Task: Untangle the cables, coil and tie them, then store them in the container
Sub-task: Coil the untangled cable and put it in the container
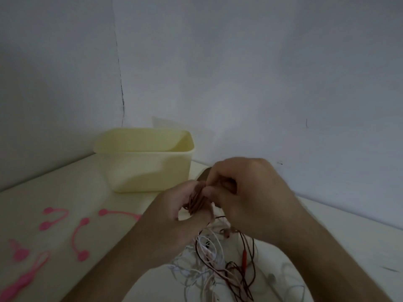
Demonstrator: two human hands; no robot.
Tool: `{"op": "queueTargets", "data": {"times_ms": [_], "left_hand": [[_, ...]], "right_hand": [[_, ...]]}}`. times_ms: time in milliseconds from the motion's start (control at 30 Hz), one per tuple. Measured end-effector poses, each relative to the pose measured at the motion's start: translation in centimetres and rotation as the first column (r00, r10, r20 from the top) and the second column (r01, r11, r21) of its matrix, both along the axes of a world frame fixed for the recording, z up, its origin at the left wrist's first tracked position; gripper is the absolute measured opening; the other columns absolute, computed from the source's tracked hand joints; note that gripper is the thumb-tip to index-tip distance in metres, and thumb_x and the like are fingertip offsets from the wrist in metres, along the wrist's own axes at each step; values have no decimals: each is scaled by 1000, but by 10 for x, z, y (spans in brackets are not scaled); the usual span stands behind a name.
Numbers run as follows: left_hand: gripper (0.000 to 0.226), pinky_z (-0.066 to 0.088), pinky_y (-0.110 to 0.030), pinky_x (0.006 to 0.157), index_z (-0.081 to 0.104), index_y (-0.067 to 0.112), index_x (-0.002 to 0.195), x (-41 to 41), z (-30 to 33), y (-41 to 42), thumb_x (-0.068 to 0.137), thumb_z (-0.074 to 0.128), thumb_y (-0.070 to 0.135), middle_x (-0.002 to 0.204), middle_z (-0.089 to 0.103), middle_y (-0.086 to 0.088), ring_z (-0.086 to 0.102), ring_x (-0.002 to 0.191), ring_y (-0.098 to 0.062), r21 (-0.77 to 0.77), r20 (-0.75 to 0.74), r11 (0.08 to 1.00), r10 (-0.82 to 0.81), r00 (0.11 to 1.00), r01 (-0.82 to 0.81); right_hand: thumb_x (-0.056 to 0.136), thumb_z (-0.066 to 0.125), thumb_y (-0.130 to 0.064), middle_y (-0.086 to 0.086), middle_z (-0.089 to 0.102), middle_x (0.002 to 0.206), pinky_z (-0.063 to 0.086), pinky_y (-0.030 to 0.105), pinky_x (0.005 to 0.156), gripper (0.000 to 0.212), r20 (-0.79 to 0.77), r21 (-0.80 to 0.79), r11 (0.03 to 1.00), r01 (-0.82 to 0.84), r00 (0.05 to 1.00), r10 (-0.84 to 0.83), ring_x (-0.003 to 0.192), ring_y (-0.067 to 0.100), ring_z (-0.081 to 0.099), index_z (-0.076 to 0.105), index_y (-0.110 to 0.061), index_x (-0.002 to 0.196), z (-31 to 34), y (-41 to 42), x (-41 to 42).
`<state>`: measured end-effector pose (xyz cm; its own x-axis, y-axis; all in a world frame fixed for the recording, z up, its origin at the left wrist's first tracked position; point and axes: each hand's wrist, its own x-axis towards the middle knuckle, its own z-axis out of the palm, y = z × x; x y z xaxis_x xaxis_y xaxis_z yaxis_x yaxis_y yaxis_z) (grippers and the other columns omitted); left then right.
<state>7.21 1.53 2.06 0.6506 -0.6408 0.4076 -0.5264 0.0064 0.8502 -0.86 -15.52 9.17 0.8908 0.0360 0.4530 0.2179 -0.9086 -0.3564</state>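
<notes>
My left hand (174, 212) holds a small coil of pinkish-brown cable (196, 198) wound around its fingers. My right hand (246, 190) meets it from the right and pinches the cable at the coil's top. Below both hands lies a tangled heap of white and dark red cables (218, 264) on the pale table, with a red clip end (244, 258) in it. The cream plastic container (144, 162) stands open behind and to the left of my hands. Its inside bottom is hidden from here.
Several pink silicone cable ties (80, 236) lie scattered on the table at the left, one long one (26, 277) near the front left edge. White walls close the table off at the back and left.
</notes>
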Motion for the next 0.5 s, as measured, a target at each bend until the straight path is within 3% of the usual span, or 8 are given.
{"op": "queueTargets", "data": {"times_ms": [33, 67, 167, 267, 333, 367, 433, 500], "left_hand": [[3, 50, -50, 77, 68, 21, 87, -1, 1, 0, 87, 65, 22, 76, 65, 0, 62, 78, -23, -27, -51, 999, -38, 998, 36], [10, 49, -48, 73, 69, 17, 84, -2, 2, 1, 88, 66, 26, 70, 65, -3, 62, 73, -25, -69, -101, 994, -88, 991, 81], [23, 47, -30, 68, 69, -1, 88, 1, 7, 2, 88, 72, 22, 60, 53, -4, 58, 66, -24, -251, -251, 948, -259, 933, 196], [40, 46, -29, 69, 59, -22, 106, 2, 9, 4, 91, 65, 15, 62, 48, -4, 52, 66, -24, -500, -393, 844, -421, 818, 194], [29, 46, -33, 74, 65, -14, 108, 2, 11, 4, 96, 62, 13, 70, 52, -5, 54, 74, -25, -637, -383, 751, -501, 776, 171], [24, 50, -34, 79, 68, -8, 109, 3, 12, 5, 98, 59, 11, 76, 57, -7, 57, 80, -25, -682, -376, 716, -515, 770, 147], [28, 56, -36, 96, 69, -7, 118, 5, 14, 5, 97, 55, 4, 97, 68, -12, 66, 99, -27, -730, -392, 680, -506, 768, 76], [37, 50, -38, 110, 61, -12, 130, 7, 14, 5, 96, 51, -2, 120, 69, -18, 65, 123, -31, -737, -398, 675, -467, 790, 27]], "right_hand": [[91, 80, -31, -18, 59, 68, 49, 27, 56, 13, 32, 20, 1000, 0, 999, -1, 66, 4, 60, 72, -29, 81, 1, -4, -1], [90, 81, -29, -14, 63, 72, 53, 30, 56, 13, 55, 57, 998, -7, 998, 4, 66, 6, 63, 73, -29, 80, 2, -7, -1], [96, 76, -24, -6, 70, 77, 53, 24, 50, 16, 35, 212, 977, -35, 999, 28, 63, 11, 67, 75, -27, 80, -1, -18, 1], [103, 67, -24, -11, 72, 76, 54, 25, 65, 23, -47, 239, 971, -19, 998, 32, 73, 8, 67, 74, -26, 81, -10, -23, 9], [106, 62, -22, -17, 68, 74, 45, 14, 66, 26, -101, 212, 977, 9, 995, 12, 75, 1, 64, 72, -28, 82, -18, -20, 13], [107, 60, -22, -15, 67, 74, 44, 15, 65, 27, -122, 199, 980, 10, 992, 15, 75, 2, 62, 70, -28, 83, -21, -17, 15], [108, 57, -22, -10, 67, 78, 48, 23, 65, 25, -126, 163, 986, -25, 991, 46, 73, 8, 63, 67, -30, 86, -28, -7, 18], [107, 56, -20, -7, 67, 82, 52, 35, 66, 21, -128, 130, 990, -49, 990, 66, 69, 12, 63, 68, -29, 92, -35, 3, 21]]}}
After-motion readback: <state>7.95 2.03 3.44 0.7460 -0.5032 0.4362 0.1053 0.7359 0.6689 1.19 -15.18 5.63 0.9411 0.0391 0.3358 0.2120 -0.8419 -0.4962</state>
